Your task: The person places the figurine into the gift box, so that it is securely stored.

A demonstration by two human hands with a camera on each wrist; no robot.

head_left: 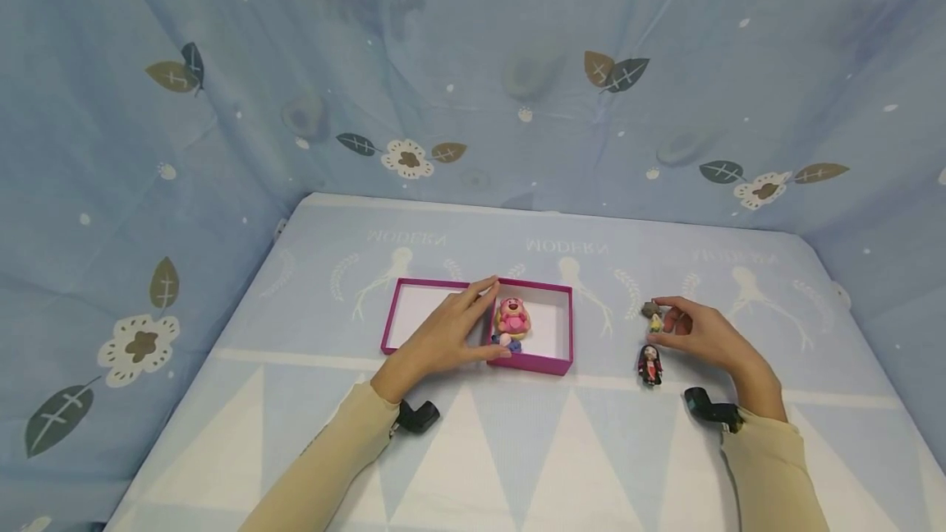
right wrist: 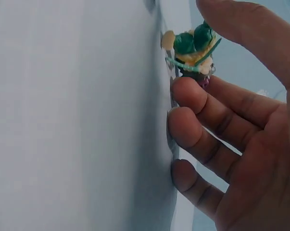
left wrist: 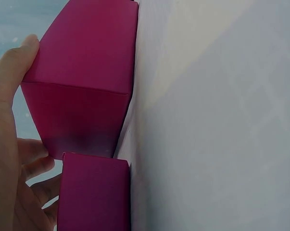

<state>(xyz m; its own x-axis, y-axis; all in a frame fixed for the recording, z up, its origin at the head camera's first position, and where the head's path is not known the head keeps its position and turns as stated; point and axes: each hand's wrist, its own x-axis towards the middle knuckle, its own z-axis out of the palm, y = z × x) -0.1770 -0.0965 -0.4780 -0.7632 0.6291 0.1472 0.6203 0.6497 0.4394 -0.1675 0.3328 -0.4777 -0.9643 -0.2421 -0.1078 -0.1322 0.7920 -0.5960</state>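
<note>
My left hand (head_left: 443, 331) spans the left end of a magenta box (head_left: 550, 365) with a white inside, thumb at the near wall and fingers at the far rim. Inside the box lie a pink bear figurine (head_left: 513, 317) and a small blue figurine (head_left: 508, 342), partly behind the thumb. On the right, my right hand (head_left: 698, 333) pinches a small figurine (head_left: 654, 322) with a grey-brown top and yellow body between thumb and fingers. Its green and yellow parts show in the right wrist view, close over the cloth. A long-haired figurine (head_left: 650, 365) in black and red lies just nearer to me.
A shallow magenta tray (head_left: 388, 327), white inside and like a box lid, lies against the box's left side, partly under my left hand. Both stand on a patterned cloth-covered table (head_left: 517, 450). Blue printed curtains (head_left: 473, 64) rise behind and at the sides.
</note>
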